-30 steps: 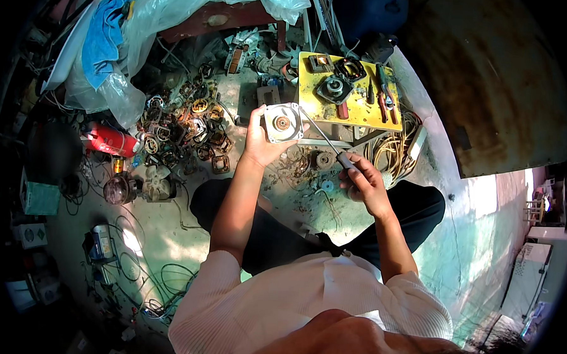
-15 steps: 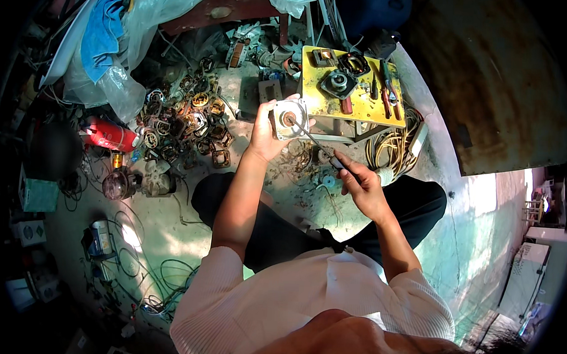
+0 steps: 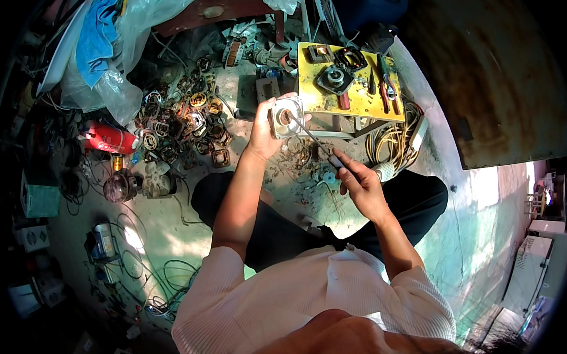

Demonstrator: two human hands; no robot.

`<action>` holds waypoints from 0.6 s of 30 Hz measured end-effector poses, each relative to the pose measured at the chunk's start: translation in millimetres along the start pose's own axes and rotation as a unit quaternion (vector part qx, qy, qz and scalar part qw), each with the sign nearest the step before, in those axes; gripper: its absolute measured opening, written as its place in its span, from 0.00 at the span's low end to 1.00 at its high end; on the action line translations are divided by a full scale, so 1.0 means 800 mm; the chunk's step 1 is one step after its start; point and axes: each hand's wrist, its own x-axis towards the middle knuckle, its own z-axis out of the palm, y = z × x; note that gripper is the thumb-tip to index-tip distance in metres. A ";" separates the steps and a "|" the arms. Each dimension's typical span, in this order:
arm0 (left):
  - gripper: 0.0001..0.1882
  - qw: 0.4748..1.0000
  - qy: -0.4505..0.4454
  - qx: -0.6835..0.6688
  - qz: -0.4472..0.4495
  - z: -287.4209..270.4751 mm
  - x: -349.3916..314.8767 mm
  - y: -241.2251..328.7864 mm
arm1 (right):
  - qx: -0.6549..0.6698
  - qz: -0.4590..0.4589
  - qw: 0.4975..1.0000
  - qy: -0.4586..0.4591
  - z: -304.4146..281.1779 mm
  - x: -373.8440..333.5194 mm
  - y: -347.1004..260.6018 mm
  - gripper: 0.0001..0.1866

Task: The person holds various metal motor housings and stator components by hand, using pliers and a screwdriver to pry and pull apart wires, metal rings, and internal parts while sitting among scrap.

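My left hand [image 3: 264, 130] grips a small square grey motor housing [image 3: 285, 117] with a round opening, held up in front of me. My right hand [image 3: 359, 183] holds a thin screwdriver [image 3: 319, 146] by its dark handle. The shaft runs up and left, and its tip sits in the housing's round opening. Both hands are above the floor between my knees, just in front of a low yellow table [image 3: 369, 108].
The yellow table carries motor parts [image 3: 334, 76] and red-handled pliers [image 3: 387, 86]. A pile of copper-wound motor stators [image 3: 187, 125] lies on the floor to the left, beside a red canister [image 3: 108, 138], plastic bags [image 3: 120, 87] and loose cables [image 3: 392, 140]. A rusty metal sheet [image 3: 490, 78] stands right.
My left hand has raised the housing slightly up and left. My right hand has brought the screwdriver tip from beside the housing into its opening.
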 end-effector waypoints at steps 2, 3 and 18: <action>0.29 1.000 0.006 0.001 -0.003 0.002 -0.001 0.002 | -0.006 -0.004 1.000 0.000 -0.001 0.002 0.002 0.22; 0.29 1.000 0.007 0.006 -0.005 0.004 -0.002 0.003 | -0.003 -0.003 1.000 0.001 0.000 0.003 0.002 0.22; 0.30 1.000 0.004 0.023 -0.010 0.009 -0.001 0.000 | -0.016 0.003 1.000 0.000 -0.002 0.005 -0.002 0.22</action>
